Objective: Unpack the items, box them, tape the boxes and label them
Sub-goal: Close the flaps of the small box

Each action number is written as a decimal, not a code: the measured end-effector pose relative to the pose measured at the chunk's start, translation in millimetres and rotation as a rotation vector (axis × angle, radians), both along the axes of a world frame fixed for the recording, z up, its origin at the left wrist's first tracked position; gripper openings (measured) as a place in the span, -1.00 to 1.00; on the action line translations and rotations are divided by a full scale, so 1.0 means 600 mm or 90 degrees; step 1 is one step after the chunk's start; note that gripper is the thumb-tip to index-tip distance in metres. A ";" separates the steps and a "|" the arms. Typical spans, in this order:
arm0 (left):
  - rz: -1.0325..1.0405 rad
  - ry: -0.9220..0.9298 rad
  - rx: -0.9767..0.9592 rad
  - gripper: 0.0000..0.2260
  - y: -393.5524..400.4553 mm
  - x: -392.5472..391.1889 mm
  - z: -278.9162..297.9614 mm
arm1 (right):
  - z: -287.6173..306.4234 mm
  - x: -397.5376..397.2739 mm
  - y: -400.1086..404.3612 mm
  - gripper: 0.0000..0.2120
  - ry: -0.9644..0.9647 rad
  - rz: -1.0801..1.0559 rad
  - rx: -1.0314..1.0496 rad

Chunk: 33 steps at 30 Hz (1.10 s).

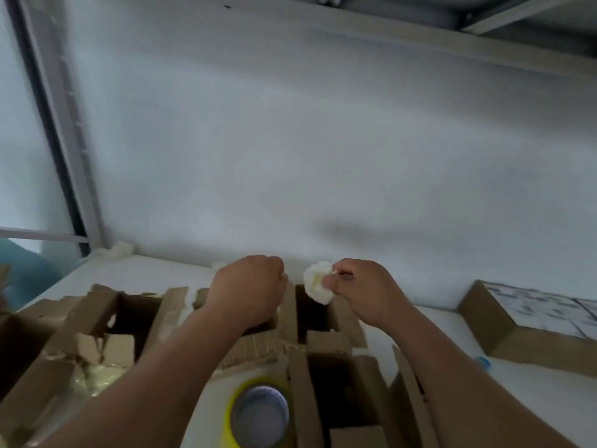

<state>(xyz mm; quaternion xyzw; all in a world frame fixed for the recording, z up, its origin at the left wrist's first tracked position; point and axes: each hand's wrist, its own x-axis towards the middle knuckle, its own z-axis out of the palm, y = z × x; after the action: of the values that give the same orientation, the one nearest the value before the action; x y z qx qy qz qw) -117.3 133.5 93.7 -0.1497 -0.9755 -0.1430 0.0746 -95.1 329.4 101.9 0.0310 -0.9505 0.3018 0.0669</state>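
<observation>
Holding: one crumpled white wad, soft wrapping or padding by the look of it, pinched between thumb and fingertips of the right hand, raised just above the mouth of a small open cardboard box at the far middle of the white table. Left hand: knuckles up, fingers curled down at the edge of the neighbouring carton; whether they grip a flap or merely rest there cannot be told. Adjacent stock: torn open boxes to the left, one holding pale plastic wrap; another open box near the viewer; yellow tape roll lying flat between the forearms; closed box with printed sheets at right; loose white wads by the wall. Handling advice, as judgement: keep the left hand steadying the carton so its flaps stay apart, lower the wad straight into the opening, not dropping it from height, and release only once it sits below the rim; tape is within easy reach for sealing.
</observation>
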 end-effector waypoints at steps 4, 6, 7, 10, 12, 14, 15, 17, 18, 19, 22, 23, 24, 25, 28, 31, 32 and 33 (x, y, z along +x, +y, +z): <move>-0.059 -0.031 0.059 -0.78 0.103 0.066 -0.016 | -0.012 0.123 0.095 -0.72 0.016 -0.087 -0.029; -0.092 -0.054 0.096 -0.78 0.151 0.097 -0.033 | -0.030 0.175 0.140 -0.81 0.002 -0.134 -0.021; -0.106 -0.065 0.113 -0.79 0.173 0.110 -0.043 | -0.040 0.198 0.159 -0.85 -0.007 -0.157 -0.034; -0.132 -0.067 0.128 -0.77 0.232 0.141 -0.071 | -0.067 0.245 0.204 -0.90 -0.032 -0.227 -0.070; -0.150 -0.055 0.136 -0.75 0.258 0.154 -0.088 | -0.078 0.256 0.226 -0.89 -0.053 -0.259 -0.071; -0.177 -0.066 0.139 -0.74 0.278 0.165 -0.107 | -0.082 0.262 0.244 -0.90 -0.069 -0.281 -0.067; -0.201 -0.062 0.107 -0.71 0.288 0.170 -0.115 | -0.085 0.265 0.251 -0.90 -0.078 -0.291 -0.042; -0.240 -0.070 0.055 -0.59 0.305 0.177 -0.132 | -0.097 0.272 0.260 -0.79 -0.095 -0.309 0.013; -0.228 -0.081 0.049 -0.59 0.311 0.178 -0.135 | -0.104 0.275 0.260 -0.72 -0.097 -0.313 0.020; -0.215 -0.083 0.048 -0.63 0.316 0.178 -0.134 | -0.108 0.277 0.258 -0.67 -0.101 -0.313 0.024; -0.211 -0.071 0.062 -0.71 0.320 0.178 -0.138 | -0.115 0.274 0.241 -0.66 -0.147 -0.299 0.065; -0.210 -0.071 0.054 -0.71 0.320 0.177 -0.142 | -0.115 0.270 0.233 -0.71 -0.164 -0.294 0.082; -0.202 -0.083 0.064 -0.72 0.320 0.177 -0.143 | -0.116 0.266 0.226 -0.79 -0.176 -0.291 0.104; -0.192 -0.102 0.079 -0.73 0.320 0.177 -0.142 | -0.117 0.262 0.218 -0.87 -0.178 -0.289 0.121; -0.182 -0.149 0.121 -0.77 0.317 0.179 -0.139 | -0.127 0.251 0.198 -0.88 -0.181 -0.271 0.137; -0.173 -0.191 0.149 -0.79 0.310 0.177 -0.145 | -0.138 0.232 0.188 -0.83 -0.256 -0.236 0.137; -0.171 -0.198 0.154 -0.79 0.308 0.175 -0.147 | -0.141 0.226 0.187 -0.80 -0.290 -0.226 0.125; -0.166 -0.204 0.158 -0.79 0.307 0.172 -0.149 | -0.143 0.221 0.188 -0.77 -0.319 -0.207 0.119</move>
<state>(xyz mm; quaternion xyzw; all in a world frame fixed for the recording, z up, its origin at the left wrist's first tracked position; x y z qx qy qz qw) -14.0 317.6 4.1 -0.2394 -0.9223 -0.2918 -0.0824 37.5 442.1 16.3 -0.1907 -0.9536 0.1967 -0.1251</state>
